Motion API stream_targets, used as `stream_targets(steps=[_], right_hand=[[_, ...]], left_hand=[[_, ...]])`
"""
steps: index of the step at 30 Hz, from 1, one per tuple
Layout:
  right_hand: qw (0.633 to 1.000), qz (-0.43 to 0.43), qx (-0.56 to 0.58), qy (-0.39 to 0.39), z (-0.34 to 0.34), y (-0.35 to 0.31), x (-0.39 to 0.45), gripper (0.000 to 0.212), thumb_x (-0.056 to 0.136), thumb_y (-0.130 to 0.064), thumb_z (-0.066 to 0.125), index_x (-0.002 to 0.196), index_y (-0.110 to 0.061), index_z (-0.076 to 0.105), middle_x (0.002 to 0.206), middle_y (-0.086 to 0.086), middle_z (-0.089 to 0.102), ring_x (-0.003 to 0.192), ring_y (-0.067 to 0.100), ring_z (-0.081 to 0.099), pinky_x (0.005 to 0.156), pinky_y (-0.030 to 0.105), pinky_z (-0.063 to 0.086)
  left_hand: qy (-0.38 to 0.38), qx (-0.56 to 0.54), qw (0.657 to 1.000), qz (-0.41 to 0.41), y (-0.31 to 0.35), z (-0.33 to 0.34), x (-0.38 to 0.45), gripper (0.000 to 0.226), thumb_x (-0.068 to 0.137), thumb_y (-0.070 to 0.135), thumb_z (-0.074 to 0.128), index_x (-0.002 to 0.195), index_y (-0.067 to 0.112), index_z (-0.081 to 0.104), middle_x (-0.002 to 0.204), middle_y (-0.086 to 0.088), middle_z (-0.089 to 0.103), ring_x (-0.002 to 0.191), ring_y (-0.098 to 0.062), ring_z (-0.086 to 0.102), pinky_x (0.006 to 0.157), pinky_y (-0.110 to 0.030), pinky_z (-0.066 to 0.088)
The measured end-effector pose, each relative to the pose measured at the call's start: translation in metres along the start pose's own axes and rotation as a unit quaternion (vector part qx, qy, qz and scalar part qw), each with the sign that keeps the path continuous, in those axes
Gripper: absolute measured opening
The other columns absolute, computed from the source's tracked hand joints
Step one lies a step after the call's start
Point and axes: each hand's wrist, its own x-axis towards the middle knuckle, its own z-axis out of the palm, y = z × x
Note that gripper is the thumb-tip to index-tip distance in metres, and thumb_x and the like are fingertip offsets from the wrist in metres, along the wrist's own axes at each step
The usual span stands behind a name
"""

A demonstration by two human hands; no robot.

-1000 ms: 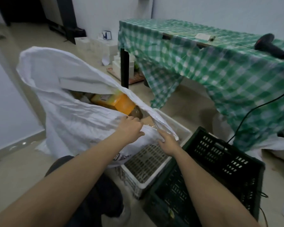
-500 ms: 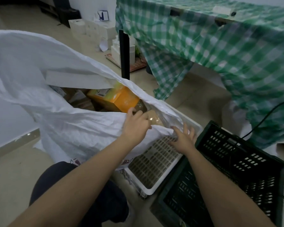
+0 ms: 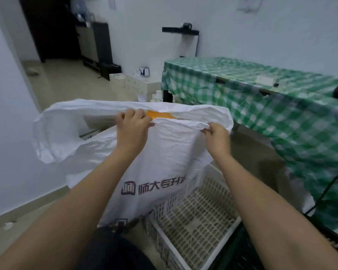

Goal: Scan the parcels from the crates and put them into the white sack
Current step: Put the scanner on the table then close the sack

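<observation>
Both hands up at mouth of white woven plastic sack (image 3: 164,152) with dark red printed lettering. Left hand (image 3: 132,126) grips near rim, fingers curled over sack edge. Right hand (image 3: 216,136) pinches bunched rim fabric further right. Sack upright, between arms, lower part touching white slotted plastic crate (image 3: 195,230) on floor. Orange parcel (image 3: 160,114) visible inside sack mouth, just beyond left hand's fingers. Dark crate (image 3: 242,248) at right edge of white crate, mostly hidden by right arm. Green checked cloth-covered desk (image 3: 261,94) behind right.
</observation>
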Motion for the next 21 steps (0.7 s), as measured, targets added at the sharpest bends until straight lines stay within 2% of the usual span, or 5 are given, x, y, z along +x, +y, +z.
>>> stream_targets(steps=[6,9,14,18,21], right_hand=[[0.992,-0.08,0.033,0.094,-0.009,-0.103,0.059,0.019,0.089,0.003,0.048,0.078,-0.003,0.062,0.08,0.007,0.053,0.072,0.021,0.045,0.051,0.013,0.029],[0.998,-0.045,-0.051,-0.009,0.004,-0.085,0.051,0.018,0.088,0.002,0.051,0.07,0.001,0.052,0.072,0.014,0.052,0.069,0.026,0.047,0.052,0.032,0.027],[0.993,-0.048,-0.109,-0.029,-0.005,-0.079,0.047,0.017,0.086,0.005,0.048,0.082,0.001,0.065,0.085,0.017,0.063,0.076,0.031,0.056,0.062,0.036,0.044],[0.988,-0.041,-0.126,-0.08,-0.014,-0.076,0.039,0.021,0.089,0.0,0.056,0.105,-0.007,0.069,0.113,0.01,0.06,0.099,0.029,0.059,0.076,0.033,0.047],[0.98,-0.039,-0.157,-0.115,-0.021,-0.069,0.025,0.019,0.092,-0.011,0.059,0.109,-0.011,0.069,0.114,0.008,0.058,0.101,0.028,0.057,0.078,0.034,0.048]], left_hand=[[0.046,-0.019,0.995,-0.084,-0.068,-0.042,0.074,0.02,0.081,0.036,0.06,0.075,0.02,0.07,0.077,0.0,0.062,0.082,-0.025,0.047,0.072,-0.036,0.022],[-0.008,-0.039,0.999,-0.035,-0.063,-0.037,0.056,0.017,0.076,0.035,0.069,0.07,0.019,0.067,0.075,-0.002,0.063,0.078,-0.028,0.058,0.074,-0.037,0.026],[-0.1,-0.124,0.987,-0.009,-0.055,-0.034,0.031,0.021,0.068,0.018,0.084,0.073,0.009,0.066,0.066,-0.009,0.055,0.058,-0.032,0.057,0.053,-0.029,0.03],[-0.115,-0.146,0.983,-0.006,-0.046,-0.036,0.023,0.028,0.061,0.015,0.089,0.066,0.007,0.064,0.063,-0.01,0.053,0.055,-0.032,0.055,0.046,-0.03,0.035],[-0.123,-0.147,0.981,-0.017,-0.043,-0.041,0.016,0.028,0.059,0.017,0.09,0.063,0.008,0.064,0.062,-0.01,0.053,0.053,-0.031,0.054,0.048,-0.028,0.033]])
